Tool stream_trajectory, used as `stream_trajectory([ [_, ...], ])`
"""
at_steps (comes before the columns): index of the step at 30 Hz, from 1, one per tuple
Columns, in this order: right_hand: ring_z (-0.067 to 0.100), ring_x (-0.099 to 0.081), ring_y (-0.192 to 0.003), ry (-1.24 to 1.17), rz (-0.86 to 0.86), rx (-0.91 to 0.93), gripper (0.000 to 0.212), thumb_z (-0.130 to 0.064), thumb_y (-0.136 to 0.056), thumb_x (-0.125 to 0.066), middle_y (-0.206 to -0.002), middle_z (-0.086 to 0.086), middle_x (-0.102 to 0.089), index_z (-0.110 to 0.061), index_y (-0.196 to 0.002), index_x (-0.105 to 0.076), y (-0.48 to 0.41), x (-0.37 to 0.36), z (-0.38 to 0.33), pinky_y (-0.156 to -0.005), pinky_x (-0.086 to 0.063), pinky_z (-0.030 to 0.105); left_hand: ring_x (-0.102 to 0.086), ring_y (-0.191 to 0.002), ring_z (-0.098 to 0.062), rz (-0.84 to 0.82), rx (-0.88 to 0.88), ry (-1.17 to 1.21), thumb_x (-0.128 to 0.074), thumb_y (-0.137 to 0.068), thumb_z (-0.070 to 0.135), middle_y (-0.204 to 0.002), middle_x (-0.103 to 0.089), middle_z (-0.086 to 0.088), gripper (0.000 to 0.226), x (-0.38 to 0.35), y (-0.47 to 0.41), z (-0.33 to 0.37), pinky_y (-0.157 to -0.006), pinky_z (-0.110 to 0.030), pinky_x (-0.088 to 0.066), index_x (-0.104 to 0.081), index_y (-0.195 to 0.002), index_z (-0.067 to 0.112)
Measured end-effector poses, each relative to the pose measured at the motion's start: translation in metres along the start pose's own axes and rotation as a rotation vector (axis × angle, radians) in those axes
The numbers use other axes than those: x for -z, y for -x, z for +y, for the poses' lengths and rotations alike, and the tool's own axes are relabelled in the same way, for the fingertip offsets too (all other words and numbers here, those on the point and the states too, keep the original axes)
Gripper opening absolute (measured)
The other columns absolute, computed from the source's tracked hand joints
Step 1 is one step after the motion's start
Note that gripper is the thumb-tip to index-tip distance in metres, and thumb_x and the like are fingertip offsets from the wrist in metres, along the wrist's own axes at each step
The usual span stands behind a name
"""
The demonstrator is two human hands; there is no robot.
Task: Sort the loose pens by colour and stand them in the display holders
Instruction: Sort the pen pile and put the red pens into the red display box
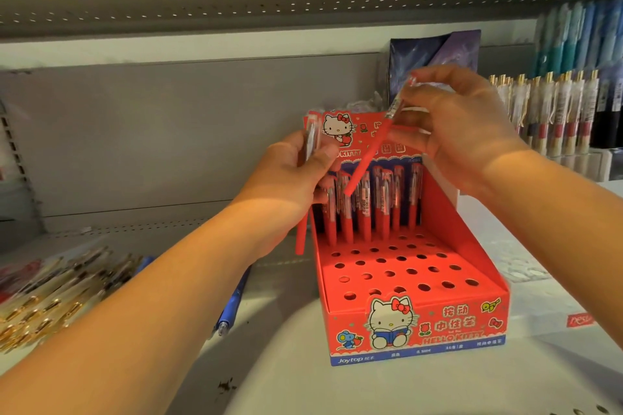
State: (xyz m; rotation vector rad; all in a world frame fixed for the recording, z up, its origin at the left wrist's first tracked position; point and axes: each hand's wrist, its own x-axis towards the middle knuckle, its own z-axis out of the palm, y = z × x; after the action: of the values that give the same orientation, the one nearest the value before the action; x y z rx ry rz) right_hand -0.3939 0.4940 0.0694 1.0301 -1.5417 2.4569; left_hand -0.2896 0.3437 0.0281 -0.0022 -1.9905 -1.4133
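A red Hello Kitty display box [414,323] stands on the white shelf, its stepped top full of round holes. Several red pens [367,209] stand in its back rows; the front rows are bare holes. My left hand [290,175] grips a small bunch of red pens [305,232] at the box's back left corner, their tips pointing down. My right hand [462,131] pinches one red pen [367,155] by its clear upper end, slanted down-left over the back rows.
A blue pen [232,300] lies on the shelf left of the box. A heap of gold-clipped pens [57,293] lies at far left. Racks of wrapped pens [556,111] stand at right. An upper shelf hangs close overhead.
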Motion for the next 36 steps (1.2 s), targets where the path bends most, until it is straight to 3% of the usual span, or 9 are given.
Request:
stream_trajectory([
  [3,0.018,-0.073,-0.066,0.163,0.037,0.05,0.017,-0.004,-0.091,-0.062,-0.092,0.011,-0.068,-0.016,-0.102,-0.06,-0.002,0.003,-0.002,-0.059,-0.06,0.033,-0.038,-0.048,-0.008,0.056,0.051,0.122,-0.047,-0.104,0.021,-0.065,-0.052,0.003,0.02,0.0,-0.002,0.004,-0.043,-0.019,-0.035,-0.052,-0.084,0.017],
  [7,0.022,-0.071,-0.07,0.689,0.005,0.192,0.017,-0.01,-0.09,-0.062,-0.087,0.006,-0.067,-0.025,-0.098,-0.058,-0.003,0.01,0.007,-0.061,-0.062,0.039,-0.034,-0.044,-0.011,0.035,0.177,0.365,-0.037,-0.102,0.022,-0.059,-0.05,-0.002,0.03,0.002,-0.003,0.011,-0.041,-0.023,-0.026,-0.056,-0.082,0.011],
  [12,0.005,-0.059,-0.065,0.989,-0.047,0.231,0.022,-0.013,-0.086,-0.062,-0.085,-0.009,-0.06,-0.03,-0.099,-0.056,-0.005,0.014,0.017,-0.043,-0.043,0.012,-0.043,-0.045,-0.011,0.025,0.176,0.272,-0.039,-0.101,0.01,-0.057,-0.056,0.002,0.03,-0.001,-0.001,0.01,-0.043,-0.022,-0.037,-0.065,-0.088,0.004],
  [17,0.012,-0.061,-0.07,0.991,-0.082,0.193,0.021,-0.012,-0.087,-0.062,-0.09,-0.007,-0.057,-0.028,-0.099,-0.055,-0.006,0.013,0.02,-0.053,-0.047,0.021,-0.064,-0.061,-0.01,-0.05,0.109,0.185,-0.053,-0.1,0.016,-0.079,-0.069,0.001,0.019,0.002,0.0,0.006,-0.064,-0.025,-0.055,-0.071,-0.096,0.016],
  [20,0.014,-0.062,-0.072,0.983,-0.093,0.193,0.019,-0.013,-0.087,-0.063,-0.092,-0.004,-0.058,-0.027,-0.098,-0.055,-0.005,0.012,0.021,-0.057,-0.05,0.024,-0.072,-0.077,-0.018,-0.055,0.078,0.173,-0.056,-0.098,0.012,-0.094,-0.075,-0.005,0.013,0.002,0.0,0.005,-0.075,-0.031,-0.06,-0.068,-0.104,0.014],
  [25,0.023,-0.066,-0.079,0.984,-0.098,0.168,0.018,-0.013,-0.087,-0.063,-0.099,0.002,-0.06,-0.027,-0.095,-0.054,-0.002,0.011,0.019,-0.069,-0.058,0.035,-0.074,-0.076,-0.022,-0.012,0.06,0.223,-0.063,-0.093,0.008,-0.091,-0.076,-0.008,0.009,0.002,0.003,0.009,-0.069,-0.033,-0.061,-0.065,-0.102,0.007],
  [29,0.019,-0.066,-0.075,1.029,-0.119,0.124,0.022,-0.01,-0.085,-0.063,-0.095,0.001,-0.059,-0.029,-0.087,-0.052,0.001,0.009,0.015,-0.064,-0.058,0.034,-0.074,-0.085,-0.03,0.016,0.053,0.275,-0.067,-0.09,0.008,-0.1,-0.074,-0.016,0.009,0.002,0.004,0.011,-0.066,-0.031,-0.06,-0.066,-0.099,0.009],
  [32,0.021,-0.067,-0.073,1.12,-0.211,0.042,0.025,-0.008,-0.084,-0.061,-0.09,-0.003,-0.058,-0.029,-0.082,-0.048,0.006,0.007,0.015,-0.067,-0.059,0.036,-0.074,-0.084,-0.031,0.013,0.036,0.29,-0.068,-0.088,0.006,-0.089,-0.073,-0.014,0.007,0.002,0.004,0.011,-0.064,-0.032,-0.059,-0.067,-0.095,0.008],
  [36,0.011,-0.06,-0.066,1.236,-0.249,0.072,0.025,-0.014,-0.086,-0.061,-0.081,-0.009,-0.053,-0.032,-0.08,-0.045,0.008,0.007,0.011,-0.054,-0.045,0.022,-0.074,-0.081,-0.029,0.02,0.013,0.27,-0.069,-0.088,0.006,-0.082,-0.073,-0.008,0.007,0.003,0.004,0.01,-0.063,-0.031,-0.059,-0.068,-0.095,0.008],
])
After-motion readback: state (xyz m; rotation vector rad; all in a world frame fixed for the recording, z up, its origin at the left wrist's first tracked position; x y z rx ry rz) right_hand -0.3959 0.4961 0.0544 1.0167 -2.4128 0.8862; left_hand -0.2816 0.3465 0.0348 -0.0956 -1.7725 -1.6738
